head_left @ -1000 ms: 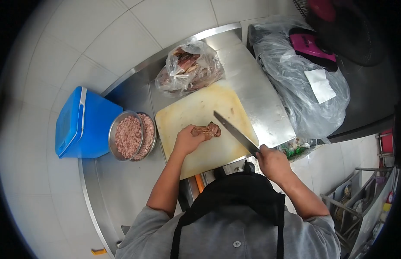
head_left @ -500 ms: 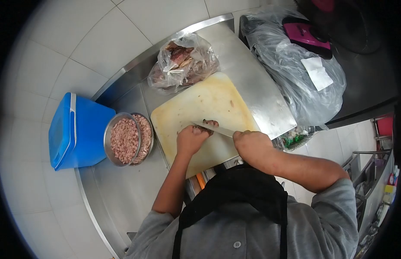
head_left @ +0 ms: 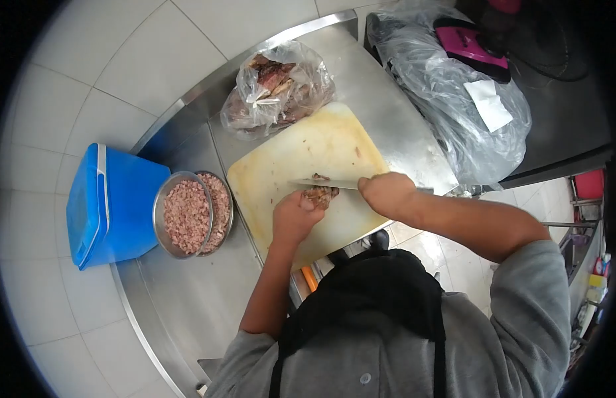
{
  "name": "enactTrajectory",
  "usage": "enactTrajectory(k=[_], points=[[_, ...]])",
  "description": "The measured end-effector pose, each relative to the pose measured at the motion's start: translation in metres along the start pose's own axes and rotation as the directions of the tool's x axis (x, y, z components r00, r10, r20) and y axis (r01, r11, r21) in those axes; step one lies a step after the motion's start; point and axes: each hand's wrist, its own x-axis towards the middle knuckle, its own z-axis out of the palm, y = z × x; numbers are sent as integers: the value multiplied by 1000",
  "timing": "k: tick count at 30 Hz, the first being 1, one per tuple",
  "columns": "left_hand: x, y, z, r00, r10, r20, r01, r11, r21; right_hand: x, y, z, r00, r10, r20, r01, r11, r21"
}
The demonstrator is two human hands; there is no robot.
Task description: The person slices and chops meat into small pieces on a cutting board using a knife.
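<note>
My left hand (head_left: 296, 213) is closed on a small dark piece of meat (head_left: 319, 196), pressing it against the pale, yellowed cutting board (head_left: 261, 174). The knife (head_left: 331, 184) is held by its handle in my closed right hand (head_left: 389, 192). Its blade points left and lies across the board just beyond my left fingers, with a dark bit of meat at its far edge. Small scraps dot the board. Left of the board, two overlapping metal bowls (head_left: 161, 232) hold diced pink meat (head_left: 187, 215).
A clear bag of meat (head_left: 278, 89) touches the board's far side. The blue cooler (head_left: 119, 205) stands left of the bowls on the steel counter (head_left: 195, 292). At the right lie a large plastic bag (head_left: 440, 86), a white paper (head_left: 487, 106) and a pink-and-black object (head_left: 470, 46).
The knife has shifted beyond the held piece, its blade now nearly level across the view. My right hand has moved up and right, and the whole view has shifted slightly.
</note>
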Motion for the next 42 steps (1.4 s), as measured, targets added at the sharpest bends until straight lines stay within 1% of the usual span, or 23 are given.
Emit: enactTrajectory(k=[2,4,8,10,13,14,16,19,21,22,24,25,27,28,29,31,32,34,35,37,38,41,42], points=[[2,-5,-10,1000,16,-20,-17,1000,-18,-1,5,13,999,-12,-46,11,1000,-8],[-8,-34,-17,991,-91,95,111,967,-228,-6,6,18,996,-35,-76,35,999,5],[-1,-48,-46,982,-66,177,66,998,6,-36,12,-5,995,-8,-100,13,999,51],[9,-40,-50,997,81,-7,-77,972,220,-49,25,5,990,-19,-139,30,996,79],[46,-17,-21,987,154,-38,-148,980,133,-56,41,18,928,171,-330,-100,970,221],[56,-11,-1,987,155,-34,-149,979,137,-55,44,20,928,174,-330,-101,969,227],[75,-1,42,891,444,-92,-397,862,316,-58,53,23,883,284,-374,-143,921,362],[90,-11,74,882,470,34,-461,845,271,-89,72,35,818,401,-413,-157,846,510],[74,20,81,905,350,240,-403,887,225,-125,91,47,763,537,-359,-209,731,649],[57,48,91,843,409,351,-466,879,96,-144,105,56,736,585,-340,-254,705,662],[21,114,115,683,523,510,-532,835,-143,-180,132,77,524,779,-345,-294,545,785],[2,144,137,592,579,561,-545,800,-251,-202,140,75,452,847,-278,-259,423,868],[-17,182,186,334,814,476,-707,550,-445,-231,168,104,297,909,-292,-163,350,923],[-20,197,213,226,861,457,-746,454,-487,-249,175,106,212,936,-280,-255,329,909],[-22,217,231,156,872,464,-785,395,-478,-263,182,114,163,956,-243,-232,276,933],[-11,229,289,245,814,528,-827,459,-324,-285,187,127,80,981,-178,-165,189,968],[3,235,303,201,817,540,-925,340,-171,-293,187,135,47,987,-153,-125,157,980],[15,234,307,336,855,396,-894,422,-152,-311,195,171,39,979,-198,-131,201,971],[15,230,299,362,842,400,-888,443,-127,-317,194,185,16,959,-284,-196,282,939],[20,211,252,401,838,370,-832,502,-236,-311,185,199,56,969,-240,-221,247,944],[19,200,219,461,783,417,-759,592,-272,-312,178,193,111,988,-103,-220,126,967],[22,131,138,659,665,352,-689,721,-74,-292,166,191,238,969,-65,-212,117,970],[24,108,105,778,542,318,-579,815,27,-285,164,188,267,962,-52,-188,105,977]])
